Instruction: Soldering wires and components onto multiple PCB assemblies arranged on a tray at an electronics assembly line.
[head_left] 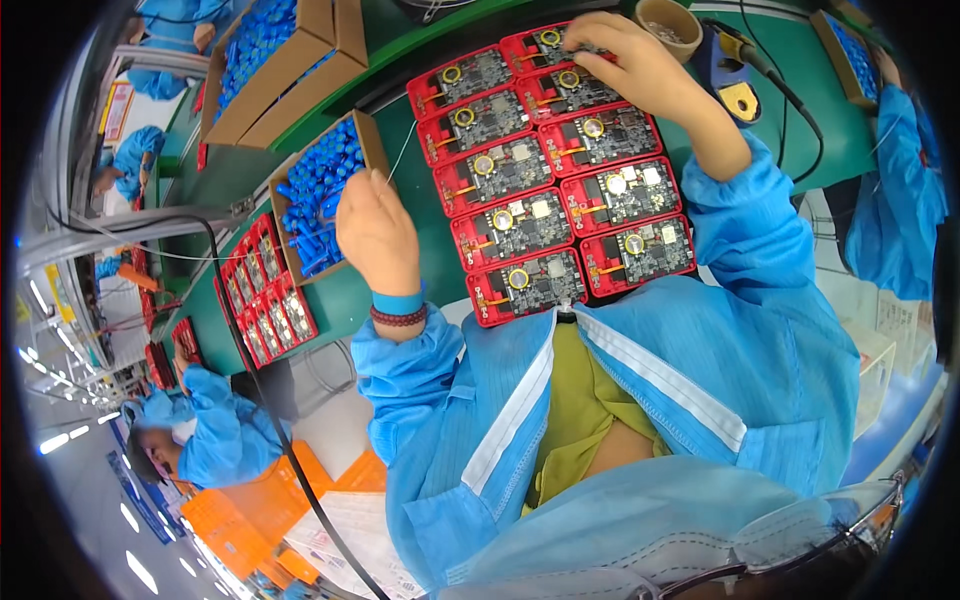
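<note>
Two columns of red trays (464, 250) lie in front of me, each holding a dark circuit board (533, 226) with a round yellow-ringed part. My right hand (640, 68) reaches over the far right end, its fingers bent together at the top right board (540, 50). Whatever they pinch is hidden. My left hand (378, 232), wearing a blue wrist strap (398, 302), is raised beside a carton (376, 150) of small blue cylinders (310, 195) that look like batteries. Its fingers are closed, slightly blurred; a thin pale wire (404, 148) runs up from near the fingertips.
A soldering iron stand (738, 100) with yellow sponge and a tan bowl (668, 28) stand at the far right. More red trays (265, 290) lie left of the carton; a larger carton (290, 90) of blue cylinders is behind. A black cable (235, 330) crosses the left. Co-workers in blue sit at both sides.
</note>
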